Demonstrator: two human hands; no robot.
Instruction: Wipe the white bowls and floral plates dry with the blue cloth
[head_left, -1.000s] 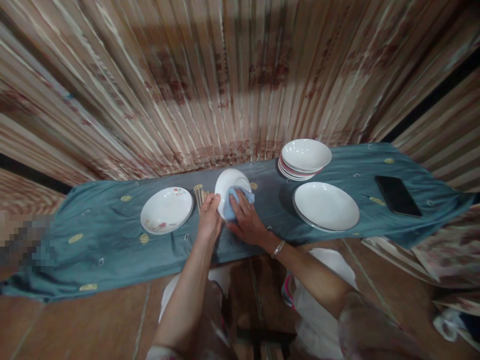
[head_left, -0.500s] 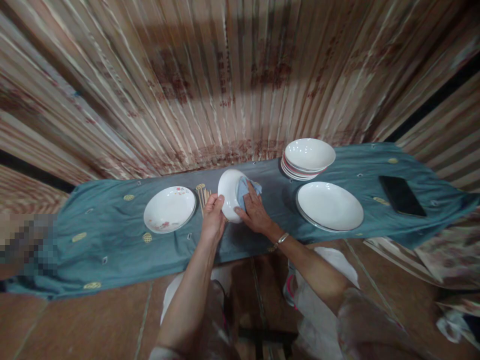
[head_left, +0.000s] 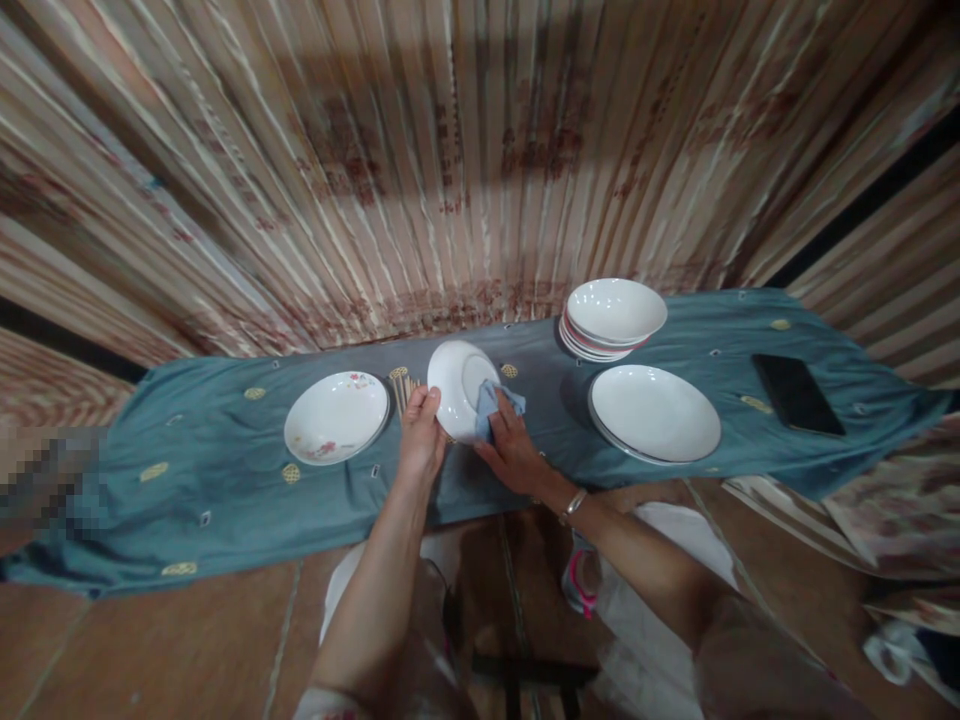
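Round tips the bowl (head_left: 452, 385), held in the left grip (head_left: 421, 432), right grip (head_left: 516, 452) holding cloth (head_left: 487, 407); curtain (head_left: 480, 150) hangs behind the draped surface (head_left: 247, 470).

Left hand (head_left: 421, 430) grips bowl (head_left: 452, 388) (underside showing); right hand (head_left: 516, 450) holds cloth (head_left: 487, 402).

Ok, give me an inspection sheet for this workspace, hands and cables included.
Surface: teal tablecloth with yellow motifs, creased.
Items in use: white bowl, tilted, underside showing; blue cloth against it.
Clutter: floral plate and wooden sticks left of the bowl; bowl stack, white plate and black flat object to its right.
Left hand: gripping the bowl's edge.
Right hand: holding the blue cloth to the bowl.
Cables: nothing seen.
Surroundings: patterned curtain behind, tiled floor below.
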